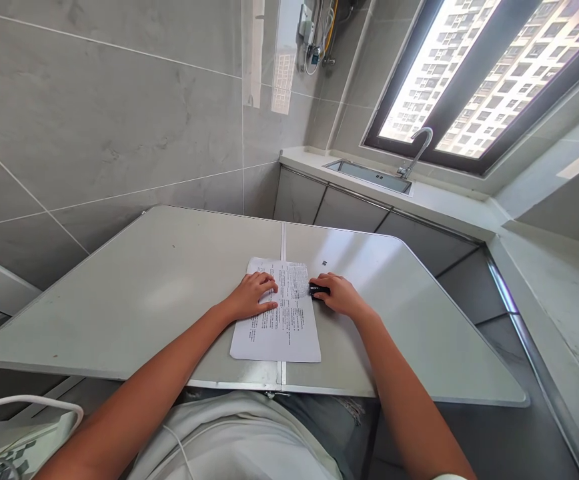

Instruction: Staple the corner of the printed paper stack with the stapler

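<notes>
We see a printed paper [297, 340] lying flat near the front edge of the table [119, 313], across the pale seam [283, 241] between its two halves. We cannot tell if it is one sheet or several in a pile. The left hand [252, 295] rests upon the left part of the paper, with the fingers loosely spread and a little bent, the thumb apart. The right hand [339, 294] is closed around a small black object, which we take for a black stapler [315, 289]; its front end is at the right edge of the paper, but we cannot tell if the edge is inside it. Two small dark pieces [324, 263] lie on the table just beyond the right hand, apart from the paper.

In our judgement, the paper could turn or slide if the right hand pushes sideways, because the left hand presses only at the other side. If there are several sheets, they could lose their alignment for the same cause. The seam under the paper could also make a crease under strong pressure. The small pieces could be swept away by a careless knuckle.
</notes>
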Demonstrator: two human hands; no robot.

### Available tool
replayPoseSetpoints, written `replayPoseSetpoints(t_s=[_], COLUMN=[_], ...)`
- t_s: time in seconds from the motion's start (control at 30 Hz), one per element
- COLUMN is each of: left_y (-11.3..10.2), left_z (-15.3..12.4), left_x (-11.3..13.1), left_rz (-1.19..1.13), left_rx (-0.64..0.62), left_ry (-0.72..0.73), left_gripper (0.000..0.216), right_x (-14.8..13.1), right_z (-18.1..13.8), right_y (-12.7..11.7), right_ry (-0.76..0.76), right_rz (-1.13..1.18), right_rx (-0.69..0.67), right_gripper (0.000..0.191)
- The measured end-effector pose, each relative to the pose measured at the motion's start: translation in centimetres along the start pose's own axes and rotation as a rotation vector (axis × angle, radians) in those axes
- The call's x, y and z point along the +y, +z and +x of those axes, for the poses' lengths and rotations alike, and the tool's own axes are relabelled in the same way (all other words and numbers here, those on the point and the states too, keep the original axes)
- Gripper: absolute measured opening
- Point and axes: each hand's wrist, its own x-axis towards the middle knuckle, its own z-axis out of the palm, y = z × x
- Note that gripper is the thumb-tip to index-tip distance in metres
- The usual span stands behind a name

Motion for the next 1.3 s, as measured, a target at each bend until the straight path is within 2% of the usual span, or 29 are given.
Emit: replayPoseSetpoints(t_s=[0.3,0.4,0.5,0.57,0.67,0.7,0.77,0.87,0.93,0.97,1.07,1.13,1.2,1.3], left_y=[-0.1,-0.2,-0.2,-0.2,-0.1,-0.1,-0.2,-0.5,-0.8,-0.9,-1.2,-1.5,-2.0,-2.9], left_z=[-0.1,-0.1,-0.2,-0.3,-0.3,-0.3,-0.3,-0.1,0.1,0.3,0.5,0.6,0.5,0.2], left_x=[0.1,0.1,0.2,0.2,0.1,0.1,-0.1,-0.4,-0.7,-1.0,-2.1,-3.1,-4.0,-5.1], left_rz=[0.045,0.050,0.047,0.039,0.002,-0.020,-0.095,-0.303,-0.478,-0.560,-0.775,-0.973,-1.286,-1.731], left_rx=[-0.004,-0.006,-0.010,-0.004,0.003,0.002,0.014,0.148,0.316,0.405,0.622,0.710,0.776,0.852], left_ry=[-0.022,-0.025,-0.042,-0.042,-0.037,-0.036,-0.044,-0.110,-0.192,-0.236,-0.350,-0.414,-0.468,-0.457], left_gripper=[0.029,0.028,0.028,0.028,0.027,0.028,0.034,0.042,0.033,0.028,0.028,0.028,0.027,0.022], right_x=[-1.9,-1.7,-0.4,0.9,2.5,2.8,2.9,1.6,-0.2,-1.3,-4.7,-6.6,-7.9,-8.4], right_z=[0.7,0.5,-0.3,-1.0,-1.6,-1.6,-1.4,-0.7,-0.1,0.3,1.3,1.8,2.2,2.2], right_y=[1.0,1.0,0.6,0.1,-0.1,-0.1,0.1,0.5,1.0,1.4,3.0,4.1,4.8,5.0], right_ry=[0.083,0.062,0.000,-0.004,0.146,0.218,0.346,0.393,0.328,0.287,0.208,0.178,0.163,0.159], right_rz=[-0.213,-0.142,0.035,0.132,0.142,0.112,0.004,-0.119,-0.025,0.070,0.284,0.297,0.277,0.265], right_rx=[-0.039,0.011,0.100,0.104,0.073,0.096,0.233,0.521,0.610,0.600,0.446,0.354,0.284,0.233], right_gripper=[0.020,0.022,0.037,0.044,0.023,0.014,0.006,0.009,0.010,0.010,0.006,0.006,0.008,0.011])
